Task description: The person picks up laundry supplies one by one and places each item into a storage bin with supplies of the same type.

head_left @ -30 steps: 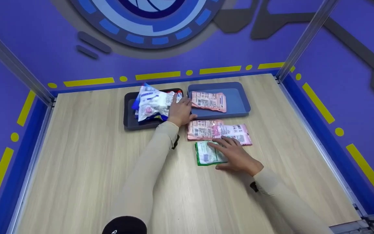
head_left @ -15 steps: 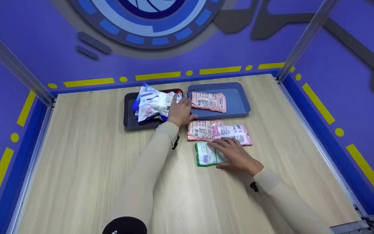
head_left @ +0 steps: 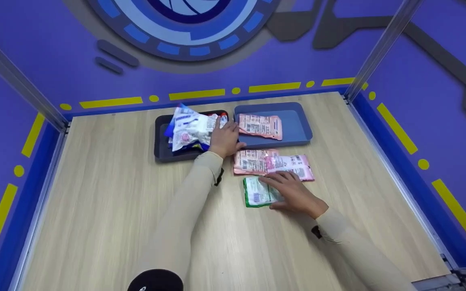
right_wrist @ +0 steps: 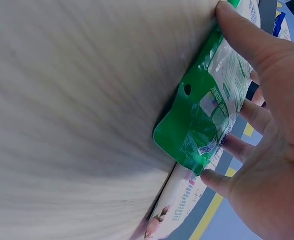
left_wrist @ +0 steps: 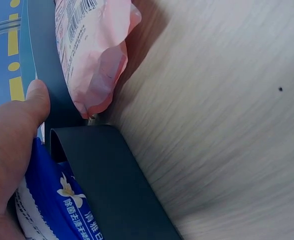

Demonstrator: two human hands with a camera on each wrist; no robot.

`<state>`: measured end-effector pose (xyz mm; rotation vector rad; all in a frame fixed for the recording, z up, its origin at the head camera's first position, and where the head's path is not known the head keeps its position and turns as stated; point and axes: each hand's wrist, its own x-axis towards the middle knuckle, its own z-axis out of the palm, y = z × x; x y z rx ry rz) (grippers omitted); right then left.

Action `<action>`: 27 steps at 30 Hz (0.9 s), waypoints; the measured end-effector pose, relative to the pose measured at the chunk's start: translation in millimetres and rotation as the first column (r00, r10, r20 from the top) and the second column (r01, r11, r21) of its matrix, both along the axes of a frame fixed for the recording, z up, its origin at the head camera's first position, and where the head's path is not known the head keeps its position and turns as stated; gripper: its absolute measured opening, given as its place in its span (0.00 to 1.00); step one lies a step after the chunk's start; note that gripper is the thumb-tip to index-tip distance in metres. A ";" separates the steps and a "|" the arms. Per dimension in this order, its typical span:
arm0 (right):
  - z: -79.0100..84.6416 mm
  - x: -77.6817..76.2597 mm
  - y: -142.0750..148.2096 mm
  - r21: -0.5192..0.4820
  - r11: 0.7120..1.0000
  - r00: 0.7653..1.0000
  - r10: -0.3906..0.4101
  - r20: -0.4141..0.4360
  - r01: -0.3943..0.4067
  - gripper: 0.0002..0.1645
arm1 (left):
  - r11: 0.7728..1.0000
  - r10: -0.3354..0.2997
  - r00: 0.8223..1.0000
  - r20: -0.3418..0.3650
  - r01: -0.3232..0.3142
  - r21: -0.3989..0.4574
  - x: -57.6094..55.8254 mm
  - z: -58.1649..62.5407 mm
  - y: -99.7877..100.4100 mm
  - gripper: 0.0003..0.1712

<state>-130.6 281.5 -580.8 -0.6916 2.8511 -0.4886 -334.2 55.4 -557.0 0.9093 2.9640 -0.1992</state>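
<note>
Head view: near the centre, the left hand [head_left: 225, 138] is resting, fingers extended, over the right side of the dark tray [head_left: 161, 143]. Lower right of centre, the right hand [head_left: 295, 195] is spreading wide over the green packet [head_left: 258, 193]; both hands are staying practically where they were a second ago. Left wrist view: a blue packet [left_wrist: 52, 195] is showing at lower left, below the thumb. Right wrist view: thumb and fingertips are touching the green packet right of centre.
</note>
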 end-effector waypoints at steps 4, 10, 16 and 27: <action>1.5 -0.1 -1.4 0.004 1.000 1.000 0.000 0.000 0.000 0.57 | 1.000 0.000 1.000 -0.005 0.000 -0.015 -1.4 -0.6 0.6 0.43; 3.7 1.2 -3.4 -0.009 1.000 1.000 -0.003 0.013 0.003 0.56 | 1.000 -0.001 1.000 -0.020 0.000 -0.019 0.8 0.4 0.5 0.43; 3.5 1.9 -4.0 -0.009 1.000 1.000 0.012 -0.016 -0.012 0.53 | 1.000 -0.006 1.000 -0.028 0.006 -0.004 3.8 3.3 -0.1 0.43; 3.8 2.9 -3.3 -0.014 1.000 1.000 0.007 -0.017 -0.007 0.45 | 1.000 -0.011 1.000 -0.026 0.011 -0.005 3.6 2.6 0.1 0.43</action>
